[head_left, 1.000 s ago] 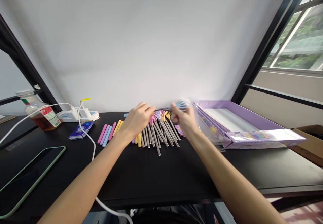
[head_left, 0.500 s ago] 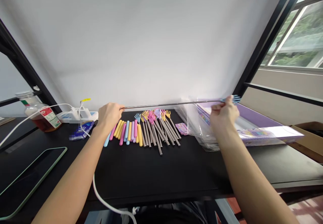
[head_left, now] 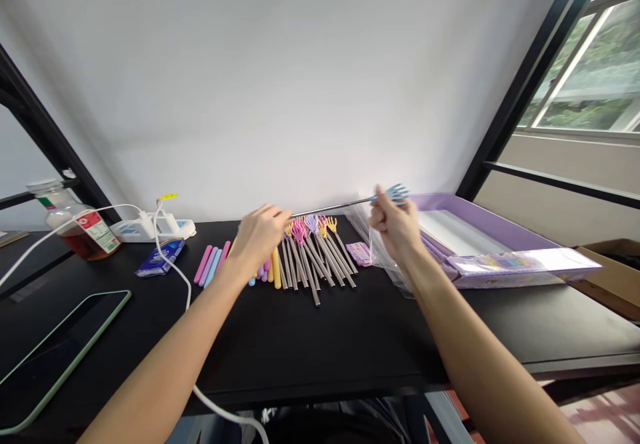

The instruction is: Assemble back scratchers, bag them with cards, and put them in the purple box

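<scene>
A telescopic back scratcher (head_left: 333, 208) with a blue claw head and a thin metal rod stretches between my hands above the table. My right hand (head_left: 397, 224) is closed around it just below the claw. My left hand (head_left: 263, 234) is closed at the rod's other end, which its fingers hide. Under the rod lie several retracted back scratchers (head_left: 320, 254) with pink, yellow and purple claws, their metal shafts towards me. Coloured handle sleeves (head_left: 210, 265) in pink, purple, blue and yellow lie in a row, partly covered by my left hand and forearm.
To the right are clear plastic bags (head_left: 395, 272), a small pink card (head_left: 359, 253) and a purple display box (head_left: 520, 269). Leftward stand a power strip (head_left: 135, 231), a blue packet (head_left: 161, 257), a bottle (head_left: 83, 227) and a phone (head_left: 65, 357). A white cable crosses the table.
My hands have come closer together, the right moving left and the left moving right. The visible rod between them is much shorter. More handle sleeves show left of my left hand.
</scene>
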Tool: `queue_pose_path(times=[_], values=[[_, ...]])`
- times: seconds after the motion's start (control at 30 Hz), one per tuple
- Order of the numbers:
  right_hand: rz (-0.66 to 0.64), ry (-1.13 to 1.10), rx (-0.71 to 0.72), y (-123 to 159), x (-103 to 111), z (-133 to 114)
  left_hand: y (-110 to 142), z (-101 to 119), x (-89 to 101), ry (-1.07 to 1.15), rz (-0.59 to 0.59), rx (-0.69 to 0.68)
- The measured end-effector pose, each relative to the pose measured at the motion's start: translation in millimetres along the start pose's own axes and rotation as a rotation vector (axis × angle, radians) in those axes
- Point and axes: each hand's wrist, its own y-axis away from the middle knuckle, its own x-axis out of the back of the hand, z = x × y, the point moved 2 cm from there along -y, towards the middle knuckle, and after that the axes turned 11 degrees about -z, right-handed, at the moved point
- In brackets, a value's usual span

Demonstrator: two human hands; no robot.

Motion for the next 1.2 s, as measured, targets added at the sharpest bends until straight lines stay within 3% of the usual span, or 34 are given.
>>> queue_pose_path(times=[0.27, 0.4, 0.5, 0.6, 0.67, 0.73, 0.83, 1.03, 1.2], values=[[-0.457, 0.302, -0.082, 25.5, -39.3, 26.5, -1.2, 37.9, 0.0, -0.004, 0.174, -0.202], [-0.504, 0.389, -0.094, 29.3, -47.6, 23.8, -2.3, 46.7, 5.1, 0.061, 0.175, -0.214], [-0.561, 0.371, -0.139, 23.3, -35.6, 11.2, 0.2, 41.6, 8.2, 0.257, 0.179, -0.135], [-0.463, 0.442, -0.044, 12.4, -8.6, -5.0, 2.7, 34.9, 10.4, 0.569, 0.152, -0.050], [-0.274, 0.822, -0.021, 6.6, 11.5, -9.2, 3.3, 33.5, 11.4, 0.736, 0.105, 0.026], [-0.095, 1.301, -0.104, 4.3, 26.9, -6.1, 3.6, 35.0, 12.0, 0.869, 0.036, 0.106], [-0.061, 1.719, -0.324, 6.6, 35.6, 5.6, 4.0, 40.6, 10.2, 1.055, -0.091, 0.171], [-0.118, 1.815, -0.499, 11.8, 24.7, 11.3, 6.0, 47.8, 1.0, 1.045, -0.114, 0.122], [-0.090, 1.779, -0.411, 9.0, 27.7, 10.4, 8.1, 50.7, -3.5, 0.984, -0.116, 0.084]])
